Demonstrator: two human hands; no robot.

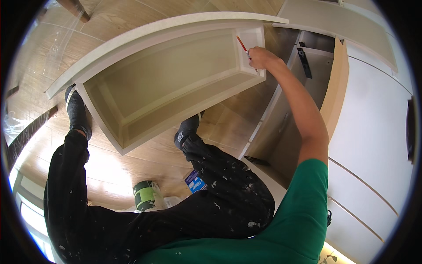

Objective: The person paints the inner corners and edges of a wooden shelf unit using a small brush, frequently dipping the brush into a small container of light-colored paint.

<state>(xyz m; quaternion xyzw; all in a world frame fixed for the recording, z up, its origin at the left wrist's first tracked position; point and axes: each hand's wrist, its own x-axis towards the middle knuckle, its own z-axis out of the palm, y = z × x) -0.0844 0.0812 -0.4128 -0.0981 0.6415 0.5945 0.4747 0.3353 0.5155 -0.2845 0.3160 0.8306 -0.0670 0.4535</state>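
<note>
- Gripping a slim, red-ended tool, our right hand is holding its fingers bent snugly around the shaft, palm down; the red end is pointing up and away, the lower tip toward us.
- We are working that tool's position inside the right end of a pale drawer, beside its short end wall; whether the tip is touching the wood, we cannot tell.
- Our left hand is lying outside the view, so we cannot tell how its grip is standing.
- The drawer is facing us open side up; its long front panel is running along the far side and extending past the box at both ends.
- Our left foot is sitting by the panel's left corner, our right foot partly hiding beneath the near edge.
- Between the drawer's right end and the cabinet, a wedge of wood-look floor is showing, leaving room below our forearm.
- The cabinet's open bay is revealing a black runner on its inner wall, with a tan edge strip bordering it on the right.
- Behind our black, paint-flecked trousers, a green-and-black tub and a blue package are standing near each other.
</note>
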